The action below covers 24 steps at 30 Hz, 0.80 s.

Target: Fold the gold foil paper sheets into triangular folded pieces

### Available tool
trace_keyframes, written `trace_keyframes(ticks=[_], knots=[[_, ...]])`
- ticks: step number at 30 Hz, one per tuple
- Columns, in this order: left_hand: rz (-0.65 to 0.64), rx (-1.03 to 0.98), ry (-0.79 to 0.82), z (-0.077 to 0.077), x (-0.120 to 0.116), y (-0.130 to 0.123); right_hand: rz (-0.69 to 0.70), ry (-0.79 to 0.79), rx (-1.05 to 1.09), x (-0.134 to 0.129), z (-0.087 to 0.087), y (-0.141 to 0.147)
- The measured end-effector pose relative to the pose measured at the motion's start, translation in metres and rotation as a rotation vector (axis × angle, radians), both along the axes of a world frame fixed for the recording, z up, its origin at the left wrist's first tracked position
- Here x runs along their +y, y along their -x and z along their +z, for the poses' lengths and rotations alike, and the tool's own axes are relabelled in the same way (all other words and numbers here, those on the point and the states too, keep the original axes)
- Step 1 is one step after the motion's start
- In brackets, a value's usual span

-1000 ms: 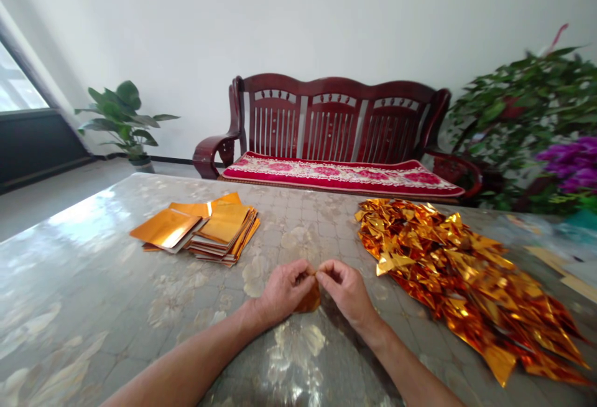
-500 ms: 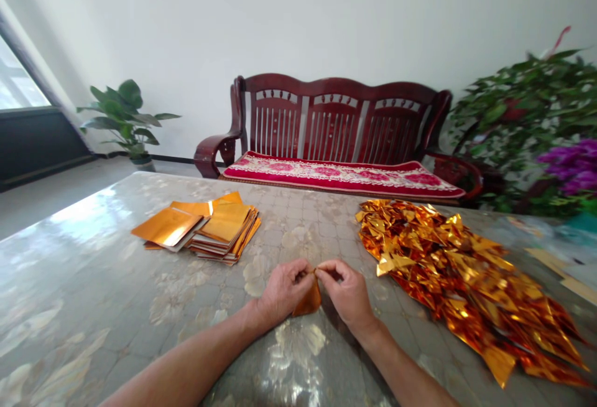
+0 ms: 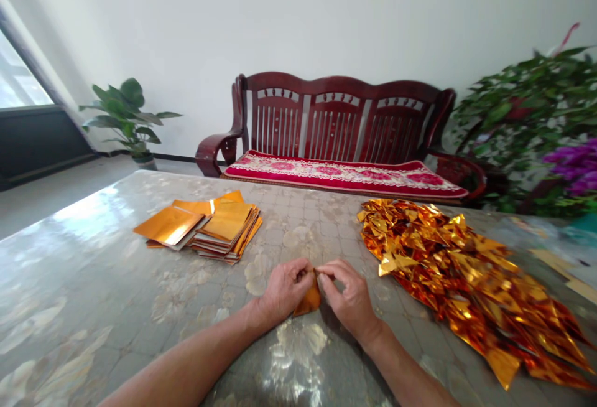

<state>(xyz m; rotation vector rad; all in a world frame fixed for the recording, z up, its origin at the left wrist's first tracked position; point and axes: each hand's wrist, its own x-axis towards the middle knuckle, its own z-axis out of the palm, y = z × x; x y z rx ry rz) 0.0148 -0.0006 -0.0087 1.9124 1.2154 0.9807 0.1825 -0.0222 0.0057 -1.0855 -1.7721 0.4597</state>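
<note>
Between my two hands is a partly folded sheet of gold foil paper (image 3: 308,300), its lower part hanging just over the table. My left hand (image 3: 288,285) grips its upper left side with thumb and curled fingers. My right hand (image 3: 349,295) pinches the top corner, fingertips touching those of the left. The fingers hide the upper folds. Flat gold foil sheets (image 3: 228,223) lie stacked unevenly to the left. A large heap of folded gold foil pieces (image 3: 438,264) spreads over the right side.
The table (image 3: 196,332) has a floral, glossy cover. Clear plastic and tan card strips (image 3: 559,270) lie at its right edge. Behind it stands a dark red wooden bench (image 3: 333,117) with a patterned cushion. Potted plants flank it, the left one (image 3: 128,117) on the floor.
The view has shifted very slightly. My right hand has moved a little, its fingers still at the top corner of the foil paper. My left hand keeps its hold.
</note>
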Motion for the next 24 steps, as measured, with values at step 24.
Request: trace_keyframes(ticks=[24], knots=[[-0.143,0.01,0.015,0.006,0.0,0.003,0.169,0.624,0.486,0.01,-0.005,-0.001]])
